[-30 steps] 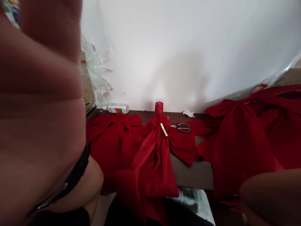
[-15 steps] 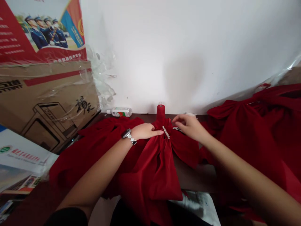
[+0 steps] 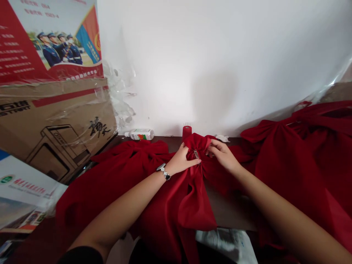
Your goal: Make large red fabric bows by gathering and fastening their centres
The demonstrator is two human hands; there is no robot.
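A red satin-like fabric bow [image 3: 192,205] lies on the dark wooden shelf [image 3: 228,209], gathered at its middle by a metal clip [image 3: 196,154]. My left hand [image 3: 180,161], with a silver wristwatch [image 3: 163,171] on its wrist, grips the fabric just left of the clip. My right hand [image 3: 222,156] pinches the folds on the clip's right side. Between them the cloth bunches upward. The scissors are hidden in this view.
A red thread spool [image 3: 187,132], a white glue bottle [image 3: 140,134] and a crumpled tissue [image 3: 222,138] stand along the white wall [image 3: 220,62]. More red fabric [image 3: 291,172] lies right and left. A cardboard box [image 3: 55,124] and poster lean at left.
Both hands have closed in on the clip and lifted the fabric into a bunched fold. The cloth now stands in front of the spool's base, and the scissors have gone from sight.
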